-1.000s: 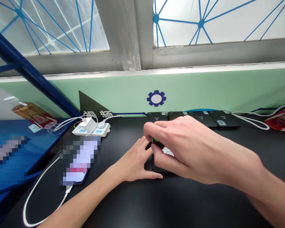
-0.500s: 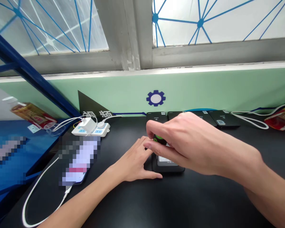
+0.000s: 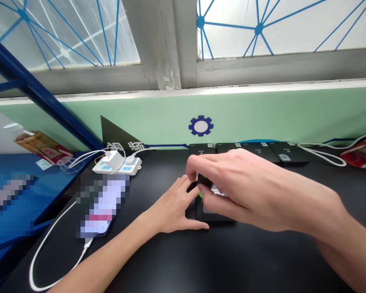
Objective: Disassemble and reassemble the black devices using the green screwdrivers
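My right hand (image 3: 234,183) pinches a small black and green object (image 3: 203,182), mostly hidden by the fingers, over a flat black device (image 3: 216,216). A pale label on the device shows partly under my right hand. My left hand (image 3: 178,203) lies at the device's left edge, its thumb stretched along the near side and its fingers spread toward the far side. The fingertips of my left hand are partly hidden behind my right hand.
Several flat black boxes (image 3: 288,154) stand in a row at the back of the black table (image 3: 177,260). To the left are a white power strip (image 3: 134,167) and a phone (image 3: 105,207) on a white cable. A red and yellow package (image 3: 364,152) sits far right.
The fingers of my right hand have shifted around the small object, with the thumb lower and farther right. My left hand has hardly moved.
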{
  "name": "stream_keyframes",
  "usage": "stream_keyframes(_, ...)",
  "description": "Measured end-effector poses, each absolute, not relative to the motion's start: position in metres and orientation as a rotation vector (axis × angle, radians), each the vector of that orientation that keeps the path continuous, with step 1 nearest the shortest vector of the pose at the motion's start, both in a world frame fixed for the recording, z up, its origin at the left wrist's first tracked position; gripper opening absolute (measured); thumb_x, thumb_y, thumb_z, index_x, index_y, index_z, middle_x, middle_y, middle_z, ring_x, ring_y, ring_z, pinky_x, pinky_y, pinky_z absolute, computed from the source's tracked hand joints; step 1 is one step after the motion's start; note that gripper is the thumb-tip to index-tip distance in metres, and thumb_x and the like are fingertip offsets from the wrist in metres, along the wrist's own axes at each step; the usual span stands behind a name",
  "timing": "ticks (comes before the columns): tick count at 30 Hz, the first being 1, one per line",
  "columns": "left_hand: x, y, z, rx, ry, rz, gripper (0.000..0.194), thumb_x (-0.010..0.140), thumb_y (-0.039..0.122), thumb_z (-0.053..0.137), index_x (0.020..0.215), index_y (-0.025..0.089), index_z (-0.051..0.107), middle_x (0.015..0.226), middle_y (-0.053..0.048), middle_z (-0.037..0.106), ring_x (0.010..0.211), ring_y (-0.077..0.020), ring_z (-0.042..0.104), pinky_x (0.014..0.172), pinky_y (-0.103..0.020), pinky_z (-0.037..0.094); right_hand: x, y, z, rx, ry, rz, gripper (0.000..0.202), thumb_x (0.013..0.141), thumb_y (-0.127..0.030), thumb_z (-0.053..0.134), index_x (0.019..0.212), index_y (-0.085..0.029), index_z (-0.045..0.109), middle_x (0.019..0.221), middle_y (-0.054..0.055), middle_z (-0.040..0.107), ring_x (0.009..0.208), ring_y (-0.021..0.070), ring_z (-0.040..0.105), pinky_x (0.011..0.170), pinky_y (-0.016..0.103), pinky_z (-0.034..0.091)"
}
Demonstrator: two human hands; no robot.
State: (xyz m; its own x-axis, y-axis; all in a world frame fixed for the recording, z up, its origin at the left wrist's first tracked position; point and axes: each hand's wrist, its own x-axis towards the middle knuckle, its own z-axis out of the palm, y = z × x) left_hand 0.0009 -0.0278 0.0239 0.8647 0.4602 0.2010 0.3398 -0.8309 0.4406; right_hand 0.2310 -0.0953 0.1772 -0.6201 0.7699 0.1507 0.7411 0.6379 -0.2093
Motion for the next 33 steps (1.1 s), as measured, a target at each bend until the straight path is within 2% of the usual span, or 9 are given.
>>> stream_keyframes(4, 0.001, -0.028, 0.024, 2.660, 0.555, 0.412, 0.087, 0.093, 0.078, 0.080, 0.158, 0.025, 0.057, 0.152, -0.018, 0.064, 0.135, -0.0453, 0.062, 0.114, -0.062, 0.056, 0.234, -0.095, 0.179, -1.301, -2.643, 0.115, 0.034, 0.122, -0.045, 0.040, 0.097, -0.024, 0.051, 0.071, -0.006, 0.054, 0.056, 0.0161, 0.041, 0.060, 0.038, 0.027)
stream_keyframes(7, 0.001, -0.027, 0.024, 2.671, 0.558, 0.433, 0.091, 0.091, 0.077, 0.082, 0.159, 0.022, 0.055, 0.153, -0.020, 0.061, 0.136, -0.0454, 0.060, 0.114, -0.062, 0.056, 0.237, -0.094, 0.180, -1.252, -2.639, 0.216, 0.023, 0.117, -0.039, 0.049, 0.102, -0.023, 0.055, 0.080, -0.004, 0.061, 0.064, 0.0170, 0.051, 0.062, 0.038, 0.030)
stream_keyframes(10, 0.001, -0.028, 0.025, 2.678, 0.567, 0.412, 0.086, 0.090, 0.076, 0.083, 0.153, 0.022, 0.061, 0.155, -0.021, 0.060, 0.138, -0.0464, 0.059, 0.114, -0.063, 0.056, 0.237, -0.093, 0.180, -1.203, -2.638, 0.237, 0.017, 0.115, -0.033, 0.052, 0.103, -0.023, 0.055, 0.089, -0.002, 0.066, 0.070, 0.0167, 0.054, 0.062, 0.037, 0.029)
stream_keyframes(16, 0.001, -0.028, 0.024, 2.660, 0.574, 0.414, 0.082, 0.091, 0.079, 0.081, 0.150, 0.023, 0.064, 0.149, -0.019, 0.064, 0.136, -0.0455, 0.061, 0.113, -0.062, 0.057, 0.231, -0.093, 0.178, -1.305, -2.647, 0.054, 0.035, 0.120, -0.045, 0.044, 0.093, -0.024, 0.047, 0.069, -0.006, 0.053, 0.056, 0.0158, 0.039, 0.058, 0.038, 0.023)
stream_keyframes(22, 0.001, -0.027, 0.022, 2.664, 0.553, 0.437, 0.089, 0.091, 0.075, 0.083, 0.159, 0.023, 0.058, 0.155, -0.020, 0.062, 0.139, -0.0467, 0.060, 0.115, -0.063, 0.055, 0.235, -0.099, 0.180, -1.164, -2.659, 0.195, 0.014, 0.117, -0.031, 0.051, 0.106, -0.023, 0.055, 0.097, -0.002, 0.065, 0.071, 0.0165, 0.052, 0.061, 0.037, 0.029)
stream_keyframes(26, 0.000, -0.027, 0.022, 2.688, 0.543, 0.433, 0.086, 0.092, 0.079, 0.080, 0.155, 0.023, 0.061, 0.160, -0.020, 0.058, 0.143, -0.0472, 0.057, 0.117, -0.063, 0.054, 0.234, -0.097, 0.177, -1.248, -2.631, 0.015, 0.031, 0.121, -0.043, 0.047, 0.097, -0.023, 0.051, 0.084, -0.004, 0.060, 0.062, 0.0167, 0.042, 0.058, 0.038, 0.024)
stream_keyframes(29, 0.000, -0.027, 0.023, 2.702, 0.544, 0.435, 0.094, 0.092, 0.078, 0.081, 0.163, 0.024, 0.052, 0.166, -0.022, 0.053, 0.149, -0.0487, 0.053, 0.119, -0.064, 0.053, 0.239, -0.096, 0.178, -1.232, -2.637, 0.111, 0.032, 0.122, -0.045, 0.043, 0.103, -0.023, 0.055, 0.092, -0.002, 0.061, 0.065, 0.0165, 0.046, 0.061, 0.037, 0.029)
stream_keyframes(32, 0.000, -0.027, 0.023, 2.708, 0.542, 0.424, 0.097, 0.091, 0.076, 0.083, 0.165, 0.023, 0.049, 0.163, -0.022, 0.054, 0.142, -0.0475, 0.058, 0.115, -0.063, 0.056, 0.248, -0.096, 0.184, -1.122, -2.619, 0.431, 0.009, 0.117, -0.029, 0.055, 0.124, -0.026, 0.059, 0.117, -0.001, 0.066, 0.085, 0.0149, 0.060, 0.071, 0.034, 0.040)
stream_keyframes(33, 0.000, -0.027, 0.024, 2.704, 0.547, 0.417, 0.094, 0.091, 0.076, 0.083, 0.163, 0.023, 0.051, 0.159, -0.022, 0.057, 0.138, -0.0463, 0.060, 0.113, -0.062, 0.057, 0.251, -0.096, 0.185, -1.096, -2.601, 0.515, 0.014, 0.115, -0.023, 0.057, 0.128, -0.027, 0.060, 0.121, -0.002, 0.067, 0.091, 0.0141, 0.062, 0.075, 0.032, 0.042)
